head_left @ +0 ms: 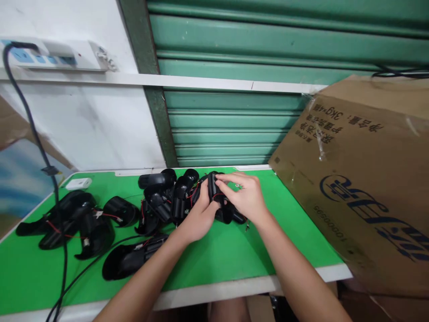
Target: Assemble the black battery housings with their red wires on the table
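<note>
Tabletop (295,237) under black casings (181,190), green shutter (231,120), cardboard carton (362,174)

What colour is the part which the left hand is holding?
The held part is black; the head view shows it.

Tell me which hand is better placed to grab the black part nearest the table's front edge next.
Probably the left hand: that curved black part lies by the left forearm, while the right hand would have to cross over. Both are on another black piece, though.
</note>
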Demonstrator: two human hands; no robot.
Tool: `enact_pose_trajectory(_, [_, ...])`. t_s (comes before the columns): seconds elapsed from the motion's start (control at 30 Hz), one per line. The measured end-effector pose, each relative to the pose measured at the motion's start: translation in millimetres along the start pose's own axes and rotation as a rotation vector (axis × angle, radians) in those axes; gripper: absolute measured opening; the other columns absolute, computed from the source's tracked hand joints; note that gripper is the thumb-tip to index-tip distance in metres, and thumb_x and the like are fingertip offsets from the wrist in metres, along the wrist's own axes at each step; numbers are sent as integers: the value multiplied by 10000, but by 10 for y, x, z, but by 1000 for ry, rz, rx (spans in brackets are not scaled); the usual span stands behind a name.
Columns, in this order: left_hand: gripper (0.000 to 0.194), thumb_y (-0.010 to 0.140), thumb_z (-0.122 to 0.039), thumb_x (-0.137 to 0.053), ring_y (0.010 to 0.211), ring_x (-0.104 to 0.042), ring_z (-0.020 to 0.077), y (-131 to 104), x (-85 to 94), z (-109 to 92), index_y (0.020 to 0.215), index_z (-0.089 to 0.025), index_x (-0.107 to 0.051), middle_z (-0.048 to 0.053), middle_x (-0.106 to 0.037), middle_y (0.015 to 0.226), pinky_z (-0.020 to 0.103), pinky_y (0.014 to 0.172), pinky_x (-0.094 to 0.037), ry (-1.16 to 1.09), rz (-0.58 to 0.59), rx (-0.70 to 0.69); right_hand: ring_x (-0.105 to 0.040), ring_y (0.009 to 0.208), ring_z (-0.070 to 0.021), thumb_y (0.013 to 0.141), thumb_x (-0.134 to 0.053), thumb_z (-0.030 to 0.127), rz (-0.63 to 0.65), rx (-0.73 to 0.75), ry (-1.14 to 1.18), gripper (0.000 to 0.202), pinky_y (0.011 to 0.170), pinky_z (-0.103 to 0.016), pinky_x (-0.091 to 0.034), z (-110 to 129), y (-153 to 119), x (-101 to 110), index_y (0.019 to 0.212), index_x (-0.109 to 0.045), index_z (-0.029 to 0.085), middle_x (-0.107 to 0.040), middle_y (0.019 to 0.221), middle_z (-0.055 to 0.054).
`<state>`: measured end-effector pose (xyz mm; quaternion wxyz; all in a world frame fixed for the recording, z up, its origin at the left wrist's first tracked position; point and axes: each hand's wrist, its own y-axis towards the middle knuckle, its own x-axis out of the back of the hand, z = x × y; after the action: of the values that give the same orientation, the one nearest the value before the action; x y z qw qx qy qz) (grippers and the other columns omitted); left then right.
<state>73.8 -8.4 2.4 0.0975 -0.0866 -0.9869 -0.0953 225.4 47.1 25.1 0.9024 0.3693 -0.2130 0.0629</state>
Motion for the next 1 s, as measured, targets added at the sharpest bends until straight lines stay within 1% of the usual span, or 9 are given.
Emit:
enact_pose_trajectory(0.13, [654,945,-209,-391,1419,-438,246,-9,33,-8,1559,-145,-176,143,-421,1555,431,1230,-326,41,-81,3,-700,814,-170,953,-598,192,151,124,-38,224,755,-309,-544,-23,-3,63,1037,-801,231,-758,938,-57])
enact_pose_trajectory(0.23, [665,943,-208,-393,1403,-453,256,-21,40,-27,1564,-141,-167,145,-437,1545,436,1209,-353,48,-109,8,-689,842,-160,972,-555,182,235,144,2,261,770,-294,-548,-6,-8,62,1128,-759,230,-725,954,-51])
enact_pose_trajectory(0.3, [663,945,-211,-397,1417,-441,260,-26,40,-40,1563,-148,-166,143,-431,1552,437,1208,-352,41,-119,19,-692,827,-159,946,-589,168,208,94,26,257,774,-287,-550,3,-9,48,1161,-718,219,-723,908,-31])
enact_pose_trajectory(0.4, [609,988,-269,-387,1450,-408,260,-23,42,-39,1550,-151,-185,144,-431,1544,433,1215,-341,39,-136,23,-698,792,-159,890,-657,143,156,44,25,167,771,-282,-547,-4,-7,35,1031,-722,206,-739,856,-14])
enact_pose_trajectory(0.5, [574,1027,-333,-366,1466,-388,254,-15,47,-12,1540,-144,-191,152,-446,1517,427,1217,-335,45,-179,7,-700,797,-158,888,-660,129,220,77,-7,137,774,-288,-533,-20,-4,47,923,-764,212,-758,876,-21])
enact_pose_trajectory(0.6, [565,1039,-371,-375,1459,-397,259,-13,45,15,1530,-150,-204,155,-466,1489,425,1210,-344,25,-221,11,-702,805,-152,894,-625,100,295,96,26,217,762,-283,-528,-26,-3,74,947,-794,226,-765,904,-26])
enact_pose_trajectory(0.7, [574,1039,-408,-400,1451,-403,267,-16,33,24,1521,-159,-211,155,-476,1473,430,1210,-344,-3,-220,23,-691,766,-143,881,-614,91,313,84,46,243,737,-279,-524,-21,-2,97,951,-806,224,-760,870,-24])
enact_pose_trajectory(0.87, [577,1039,-398,-405,1419,-436,247,-11,23,22,1528,-188,-182,142,-455,1483,420,1227,-320,-18,-225,-1,-678,726,-144,866,-626,116,290,42,57,210,701,-286,-518,-13,2,77,897,-808,216,-747,814,-19])
enact_pose_trajectory(1.0, [610,1036,-378,-405,1462,-389,249,-12,32,17,1538,-166,-132,158,-433,1503,414,1239,-304,38,-197,3,-692,749,-157,904,-613,164,223,30,62,180,715,-297,-535,-19,-1,45,874,-783,216,-750,858,-37])
